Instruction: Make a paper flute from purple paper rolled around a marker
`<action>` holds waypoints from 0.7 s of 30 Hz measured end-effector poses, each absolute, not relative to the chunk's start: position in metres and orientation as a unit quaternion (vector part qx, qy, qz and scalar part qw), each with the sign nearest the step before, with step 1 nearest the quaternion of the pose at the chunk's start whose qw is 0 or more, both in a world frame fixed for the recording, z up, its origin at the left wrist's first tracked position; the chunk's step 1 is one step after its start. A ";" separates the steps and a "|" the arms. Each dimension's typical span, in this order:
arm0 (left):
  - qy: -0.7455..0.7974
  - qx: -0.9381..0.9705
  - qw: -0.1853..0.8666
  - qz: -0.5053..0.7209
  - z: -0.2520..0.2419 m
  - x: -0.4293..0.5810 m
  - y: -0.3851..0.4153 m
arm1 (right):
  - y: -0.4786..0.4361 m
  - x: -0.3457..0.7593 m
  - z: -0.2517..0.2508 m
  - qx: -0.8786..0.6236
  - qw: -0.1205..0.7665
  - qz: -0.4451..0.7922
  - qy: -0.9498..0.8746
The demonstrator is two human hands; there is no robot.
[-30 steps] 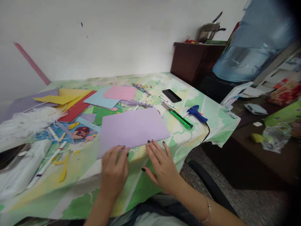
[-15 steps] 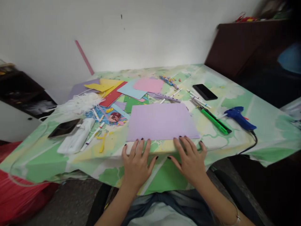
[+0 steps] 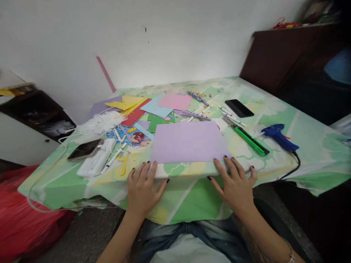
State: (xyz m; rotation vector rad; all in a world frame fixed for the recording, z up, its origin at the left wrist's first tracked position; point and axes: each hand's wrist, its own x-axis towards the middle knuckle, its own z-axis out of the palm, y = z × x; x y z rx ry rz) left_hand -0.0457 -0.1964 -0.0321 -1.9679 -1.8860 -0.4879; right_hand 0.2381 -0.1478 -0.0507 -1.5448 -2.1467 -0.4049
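A lilac sheet (image 3: 190, 141), paper or foam, lies flat near the front edge of the table. At its front left corner rests my left hand (image 3: 144, 188), fingers spread, with the fingertips by the sheet's edge. My right hand (image 3: 237, 186) is spread the same way at the front right corner, its fingertips on or just beside the sheet. Neither hand grips anything. Right of the sheet lies a green cutter (image 3: 249, 138), with several markers (image 3: 231, 116) behind it.
A blue glue gun (image 3: 281, 137) with a cord and a black phone (image 3: 239, 108) lie on the right. Coloured sheets (image 3: 157, 106), white shredded strips (image 3: 98, 124), another phone (image 3: 85, 149) and a white case (image 3: 97, 159) occupy the left. The patterned tablecloth (image 3: 186, 201) hangs over the front edge.
My hands have moved apart along the table's front edge, the left hand leftward and the right hand rightward to the sheet's corners. The view has shifted slightly; the sheet lies much as before.
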 end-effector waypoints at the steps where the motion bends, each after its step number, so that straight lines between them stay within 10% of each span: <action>1: -0.668 -0.697 0.190 -0.180 -0.032 -0.047 -0.196 | -0.148 0.241 -0.051 -0.561 0.233 -0.146 -0.780; 12: -0.588 -0.766 0.148 -0.214 -0.008 -0.079 -0.154 | -0.115 0.303 -0.026 -0.537 0.396 -0.119 -0.735; 21: -0.545 -0.826 -0.109 -0.096 0.009 -0.081 -0.124 | -0.068 0.323 0.006 -0.678 0.162 -0.198 -0.689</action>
